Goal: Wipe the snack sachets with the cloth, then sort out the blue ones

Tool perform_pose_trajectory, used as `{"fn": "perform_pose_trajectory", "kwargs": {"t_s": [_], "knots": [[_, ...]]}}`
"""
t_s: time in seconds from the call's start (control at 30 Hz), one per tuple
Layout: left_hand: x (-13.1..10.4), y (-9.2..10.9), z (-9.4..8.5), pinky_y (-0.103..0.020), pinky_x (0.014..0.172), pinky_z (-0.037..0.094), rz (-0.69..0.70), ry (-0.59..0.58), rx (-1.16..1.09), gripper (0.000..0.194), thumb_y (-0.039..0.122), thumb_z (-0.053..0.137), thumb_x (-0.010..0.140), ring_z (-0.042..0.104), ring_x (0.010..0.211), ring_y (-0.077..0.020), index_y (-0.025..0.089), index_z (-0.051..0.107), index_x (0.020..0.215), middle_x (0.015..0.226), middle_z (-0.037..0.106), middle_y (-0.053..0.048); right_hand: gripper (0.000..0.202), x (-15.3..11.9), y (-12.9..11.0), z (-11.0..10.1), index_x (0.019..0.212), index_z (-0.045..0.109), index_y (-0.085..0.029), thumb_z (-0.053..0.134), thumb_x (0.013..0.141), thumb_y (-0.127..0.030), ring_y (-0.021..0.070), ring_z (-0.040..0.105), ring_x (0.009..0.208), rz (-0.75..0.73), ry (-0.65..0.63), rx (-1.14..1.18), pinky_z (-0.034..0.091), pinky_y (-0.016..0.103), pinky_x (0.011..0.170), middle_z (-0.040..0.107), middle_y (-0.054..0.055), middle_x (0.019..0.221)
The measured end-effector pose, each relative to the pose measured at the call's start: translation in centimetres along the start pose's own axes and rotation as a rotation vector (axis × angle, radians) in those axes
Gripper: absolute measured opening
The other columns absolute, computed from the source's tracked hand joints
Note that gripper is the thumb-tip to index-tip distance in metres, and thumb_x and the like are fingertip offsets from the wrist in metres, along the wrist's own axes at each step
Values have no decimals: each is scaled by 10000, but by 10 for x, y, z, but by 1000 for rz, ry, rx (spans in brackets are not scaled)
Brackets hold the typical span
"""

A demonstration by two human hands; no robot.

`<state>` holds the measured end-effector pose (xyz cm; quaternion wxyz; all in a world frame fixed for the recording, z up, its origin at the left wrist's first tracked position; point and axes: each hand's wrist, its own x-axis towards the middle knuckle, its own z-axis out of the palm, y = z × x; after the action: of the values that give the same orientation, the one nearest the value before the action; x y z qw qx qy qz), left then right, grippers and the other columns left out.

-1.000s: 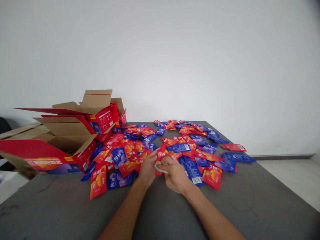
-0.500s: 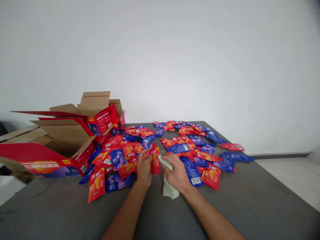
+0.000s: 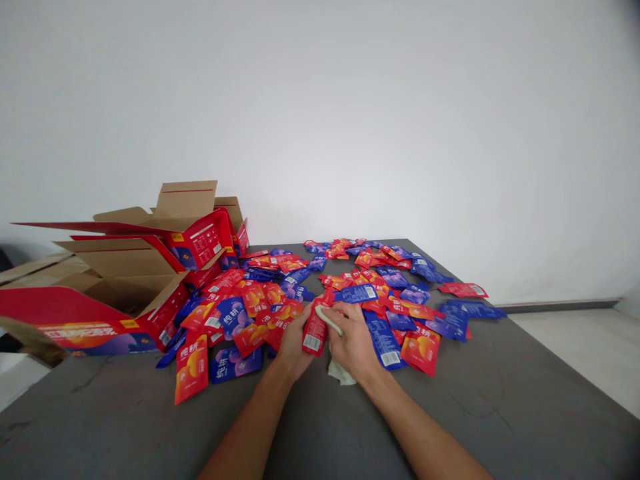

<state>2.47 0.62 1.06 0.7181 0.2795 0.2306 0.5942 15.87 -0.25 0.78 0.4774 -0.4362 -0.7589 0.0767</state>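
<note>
My left hand (image 3: 295, 345) is closed on a red pouch (image 3: 314, 333), whose barcode side faces me. Bunched in my right hand (image 3: 354, 340) is a pale cloth (image 3: 341, 373); part of it lies against the pouch and the rest hangs below my fingers. Both hands are close together above the grey table (image 3: 320, 427). Loose red and blue pouches spread on both sides, among them a red one (image 3: 191, 368) and a blue one (image 3: 235, 365) left of my left hand, and a blue one (image 3: 384, 340) beside my right hand.
Open red cardboard boxes (image 3: 100, 320) with raised brown flaps stand at the left. More pouches (image 3: 345, 247) lie toward the table's far edge. A red pouch (image 3: 463, 290) and a blue pouch (image 3: 477, 310) are near the right edge. Behind is a white wall (image 3: 350, 120).
The red pouch in my left hand has turned from its printed fruit side to its barcode side. My right hand has moved up slightly, bringing the cloth against the pouch.
</note>
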Motion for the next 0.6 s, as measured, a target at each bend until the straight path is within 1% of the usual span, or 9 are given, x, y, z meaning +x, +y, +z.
{"fn": "perform_pose_trajectory", "kwargs": {"t_s": [0.07,0.13,0.23,0.33,0.4,0.47,0.5,0.53,0.6], "knots": [[-2,-2,1,-295,790,538,-44,-42,18,301,364,649,882,684,875,-187,181,681,1120,996,734,-51,422,3,6,-6,1226,692,-328,532,889,-132,241,532,1002,58,64,-81,487,396,886,620,70,1134],[-2,-4,1,-309,818,542,-55,-52,20,313,359,645,884,685,932,-204,176,677,1135,1045,731,-64,431,4,7,-10,1234,687,-322,524,886,-126,246,522,999,68,71,-122,488,398,883,613,72,1153],[0,-3,0,-315,828,551,-17,-21,-2,296,356,675,852,689,965,-219,167,686,1079,1052,733,-74,466,1,-3,-9,1242,676,-325,519,872,-90,245,525,1019,-16,-41,-84,493,385,877,619,66,1147],[3,3,-8,-326,803,569,-2,61,7,265,377,666,843,704,921,-221,162,696,996,1003,743,-80,484,-4,-17,-3,1205,686,-318,545,830,-46,236,541,1030,-119,-198,-11,491,366,878,639,51,1125],[5,7,-14,-347,797,578,18,125,73,307,401,626,862,711,914,-227,162,695,1040,1051,742,-97,488,-7,-24,-1,1163,698,-316,552,804,-19,222,556,1012,-171,-285,26,486,353,879,656,37,1093],[7,10,-20,-381,820,579,88,191,222,374,405,586,880,711,949,-238,182,668,1170,1176,715,-108,484,-9,-25,1,1127,709,-311,552,787,-4,210,573,1000,-196,-334,46,479,352,900,667,31,1063],[8,10,-22,-399,847,573,139,221,343,401,398,572,888,706,982,-244,202,647,1229,1239,692,-106,482,-9,-24,1,1116,712,-304,551,779,1,206,581,999,-191,-339,47,474,360,921,668,33,1062],[8,10,-24,-416,892,558,201,240,498,414,384,559,896,693,1031,-249,218,631,1268,1289,669,-100,479,-9,-21,2,1114,713,-291,549,772,2,205,587,1006,-175,-332,41,467,371,946,666,39,1073],[10,10,-28,-437,1025,484,343,233,872,415,352,531,917,630,1175,-255,230,623,1303,1350,635,-89,466,-7,-13,2,1115,710,-257,540,765,-1,215,588,1044,-110,-286,9,461,388,980,656,60,1101]]}}
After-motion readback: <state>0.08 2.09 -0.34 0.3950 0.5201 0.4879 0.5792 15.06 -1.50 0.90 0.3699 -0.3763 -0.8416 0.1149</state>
